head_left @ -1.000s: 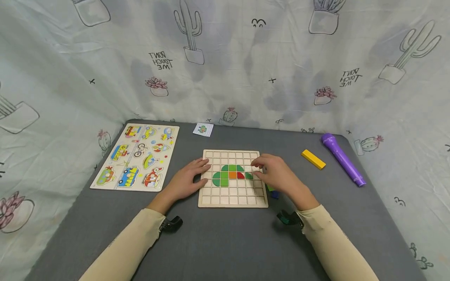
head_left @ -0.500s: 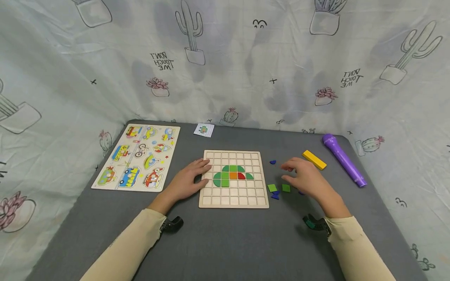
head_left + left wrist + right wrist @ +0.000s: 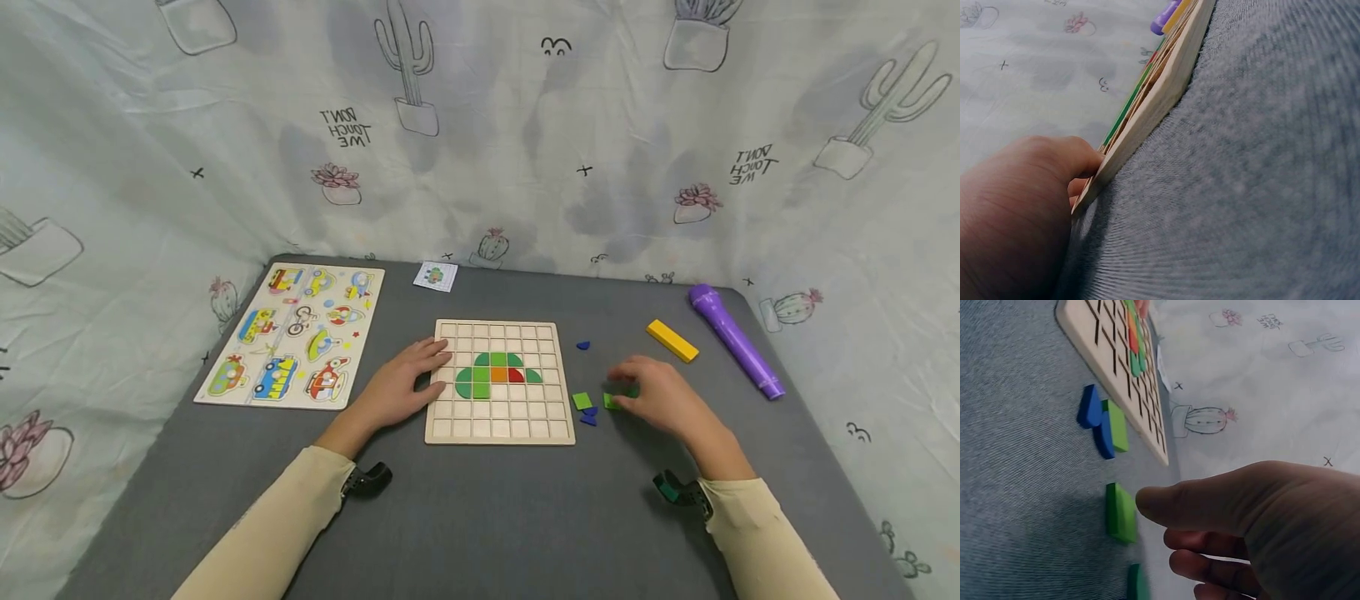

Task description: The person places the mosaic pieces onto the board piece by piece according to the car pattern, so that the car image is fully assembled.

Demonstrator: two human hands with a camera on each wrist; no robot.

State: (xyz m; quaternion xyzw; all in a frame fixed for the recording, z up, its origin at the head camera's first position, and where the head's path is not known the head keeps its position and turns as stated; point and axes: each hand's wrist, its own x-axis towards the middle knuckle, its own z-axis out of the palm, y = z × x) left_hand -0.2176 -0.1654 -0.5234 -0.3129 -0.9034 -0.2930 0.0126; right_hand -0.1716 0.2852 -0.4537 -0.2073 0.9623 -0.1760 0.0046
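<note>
A wooden grid board [image 3: 456,428] holds green, orange and red pieces around its middle. My left hand [image 3: 401,385] rests on the board's left edge; in the left wrist view its thumb touches the wooden rim [image 3: 1147,115]. To the right of the board, my right hand [image 3: 660,398] hovers over loose pieces with nothing visible in its fingers. In the right wrist view a light green square [image 3: 1120,514] lies close to the thumb, and a darker green piece [image 3: 1137,582] lies below it. Another green square [image 3: 582,402] and blue pieces [image 3: 588,421] lie beside the board.
A picture puzzle board [image 3: 292,333] lies at the left. A small patterned card [image 3: 435,276] is behind the grid board. At the right are a yellow block [image 3: 672,341] and a purple microphone [image 3: 736,342]. One blue piece [image 3: 583,345] lies alone near the board's upper right.
My right hand has moved from over the board to the right, then slightly down toward the loose green pieces. My left hand stays on the board's edge.
</note>
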